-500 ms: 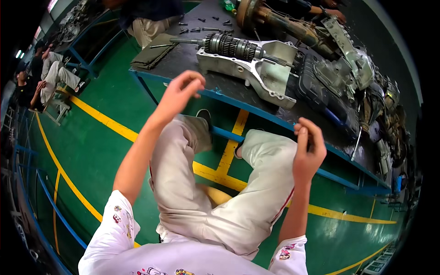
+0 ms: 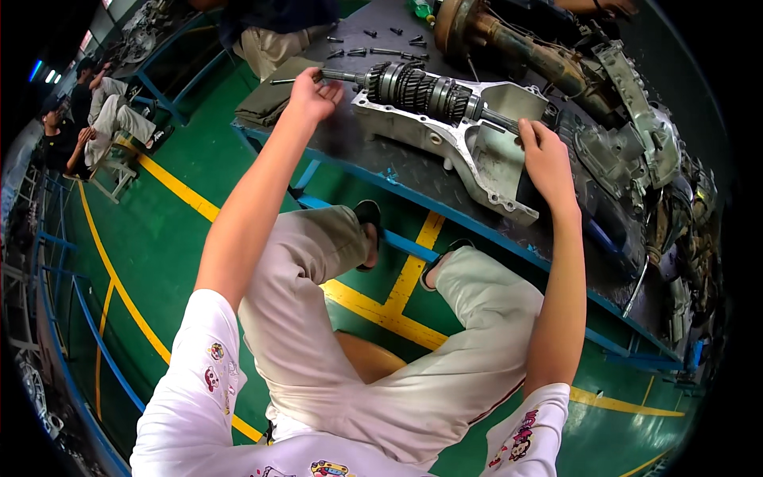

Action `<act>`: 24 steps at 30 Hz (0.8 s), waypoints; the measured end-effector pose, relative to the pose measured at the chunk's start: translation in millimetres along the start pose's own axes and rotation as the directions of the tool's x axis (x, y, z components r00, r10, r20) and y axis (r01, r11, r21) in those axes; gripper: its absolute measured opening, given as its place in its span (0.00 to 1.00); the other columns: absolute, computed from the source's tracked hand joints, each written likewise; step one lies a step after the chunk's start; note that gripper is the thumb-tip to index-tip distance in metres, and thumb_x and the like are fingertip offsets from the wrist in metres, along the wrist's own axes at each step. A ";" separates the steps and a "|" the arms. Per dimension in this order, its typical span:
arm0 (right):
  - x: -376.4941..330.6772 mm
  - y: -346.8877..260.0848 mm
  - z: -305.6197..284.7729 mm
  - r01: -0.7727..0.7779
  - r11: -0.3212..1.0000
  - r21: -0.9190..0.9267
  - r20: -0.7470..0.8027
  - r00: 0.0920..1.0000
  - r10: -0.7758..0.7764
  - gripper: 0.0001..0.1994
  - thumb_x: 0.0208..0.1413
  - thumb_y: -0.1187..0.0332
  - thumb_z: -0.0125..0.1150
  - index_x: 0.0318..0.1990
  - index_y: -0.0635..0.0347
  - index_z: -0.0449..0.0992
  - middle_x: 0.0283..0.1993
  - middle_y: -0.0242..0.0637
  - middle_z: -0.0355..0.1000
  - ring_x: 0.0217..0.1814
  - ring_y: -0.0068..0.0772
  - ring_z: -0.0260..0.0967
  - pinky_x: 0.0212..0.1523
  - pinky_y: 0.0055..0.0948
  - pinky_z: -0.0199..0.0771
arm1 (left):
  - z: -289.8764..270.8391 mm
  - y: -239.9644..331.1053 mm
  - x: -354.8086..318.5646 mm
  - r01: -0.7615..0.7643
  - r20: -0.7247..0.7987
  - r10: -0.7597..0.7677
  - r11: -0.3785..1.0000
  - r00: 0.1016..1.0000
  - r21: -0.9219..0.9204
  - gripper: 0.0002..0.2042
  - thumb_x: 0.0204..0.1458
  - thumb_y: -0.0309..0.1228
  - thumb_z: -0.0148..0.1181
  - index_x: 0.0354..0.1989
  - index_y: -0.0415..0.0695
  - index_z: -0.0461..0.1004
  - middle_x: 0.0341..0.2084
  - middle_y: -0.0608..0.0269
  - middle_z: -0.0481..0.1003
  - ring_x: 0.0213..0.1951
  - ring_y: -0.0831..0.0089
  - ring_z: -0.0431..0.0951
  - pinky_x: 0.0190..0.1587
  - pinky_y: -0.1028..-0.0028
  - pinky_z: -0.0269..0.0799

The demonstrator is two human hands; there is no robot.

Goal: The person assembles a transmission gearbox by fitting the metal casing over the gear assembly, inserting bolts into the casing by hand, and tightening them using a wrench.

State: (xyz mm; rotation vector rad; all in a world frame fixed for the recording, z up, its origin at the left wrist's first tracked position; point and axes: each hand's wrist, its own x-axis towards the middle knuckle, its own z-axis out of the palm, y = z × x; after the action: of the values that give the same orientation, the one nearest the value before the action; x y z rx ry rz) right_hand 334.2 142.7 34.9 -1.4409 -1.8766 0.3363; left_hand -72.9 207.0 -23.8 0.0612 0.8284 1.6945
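Observation:
A gear shaft [image 2: 413, 89], stacked with toothed gears, lies along the open top of a grey metal gearbox housing [image 2: 413, 137] on the table. My left hand [image 2: 312, 97] is at the thin left end of the shaft, thumb side against it and the other fingers loosely curled below. At the opposite end, my right hand [image 2: 548, 163] reaches over the housing's right side with its fingertips on the shaft's tip. The undersides of the gears are hidden inside the housing.
Several bolts [image 2: 372, 52] lie behind the housing on the dark workbench [image 2: 362, 155] with its blue frame. A folded cloth [image 2: 274, 99] sits at the left corner. Rusty axle part [image 2: 509, 40] and metal casings [image 2: 616, 151] crowd the right. Other people sit at far left.
Both hands have moved forward from above my knees to the two ends of the gear shaft. The view has shifted slightly, and my legs have spread wider.

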 end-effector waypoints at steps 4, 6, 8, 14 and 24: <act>3.0 4.8 7.7 -0.131 0.991 0.021 0.037 0.991 0.130 0.20 0.64 0.54 0.52 0.40 0.66 0.75 0.28 0.40 0.72 0.30 0.32 0.69 0.35 0.29 0.68 | 20.3 2.9 16.9 0.105 0.213 -0.021 0.915 0.977 -0.390 0.11 0.57 0.36 0.50 0.35 0.38 0.64 0.33 0.55 0.70 0.41 0.57 0.73 0.54 0.57 0.70; 0.3 10.8 11.2 -0.131 0.985 0.110 -0.015 0.991 0.134 0.20 0.64 0.53 0.52 0.36 0.64 0.75 0.24 0.31 0.69 0.25 0.20 0.64 0.29 0.23 0.65 | 28.0 -2.8 23.3 0.064 0.117 -0.025 0.936 0.993 -0.346 0.11 0.58 0.35 0.48 0.27 0.42 0.60 0.22 0.60 0.65 0.30 0.65 0.72 0.44 0.61 0.74; 0.2 6.1 27.5 -0.094 0.919 0.382 -0.036 0.993 0.117 0.19 0.64 0.53 0.53 0.33 0.62 0.74 0.20 0.25 0.60 0.23 0.14 0.58 0.26 0.18 0.60 | 12.7 12.1 41.0 0.060 0.151 0.003 0.911 0.989 -0.409 0.14 0.58 0.36 0.47 0.22 0.46 0.55 0.15 0.67 0.58 0.18 0.73 0.63 0.30 0.67 0.69; 1.2 17.9 27.7 -0.044 0.964 0.260 -0.108 0.991 0.075 0.17 0.64 0.56 0.55 0.32 0.63 0.75 0.20 0.24 0.59 0.20 0.14 0.56 0.23 0.18 0.57 | 25.3 -6.6 39.7 0.055 0.098 -0.013 0.894 0.995 -0.445 0.23 0.58 0.38 0.49 0.12 0.52 0.49 0.08 0.74 0.48 0.11 0.76 0.50 0.17 0.75 0.52; 5.8 24.9 24.1 -0.125 0.975 0.182 -0.108 0.983 0.146 0.23 0.61 0.52 0.56 0.34 0.70 0.76 0.24 0.35 0.70 0.28 0.23 0.59 0.33 0.24 0.63 | 10.1 7.2 38.7 0.116 0.123 -0.082 0.946 0.989 -0.303 0.17 0.60 0.41 0.49 0.25 0.41 0.61 0.20 0.61 0.65 0.31 0.60 0.69 0.42 0.56 0.68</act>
State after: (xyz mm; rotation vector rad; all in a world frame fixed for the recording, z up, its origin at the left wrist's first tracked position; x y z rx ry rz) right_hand 335.2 161.6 5.4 -1.4402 -1.6147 0.4571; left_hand -86.3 245.3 -26.9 -0.1008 0.4693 1.6912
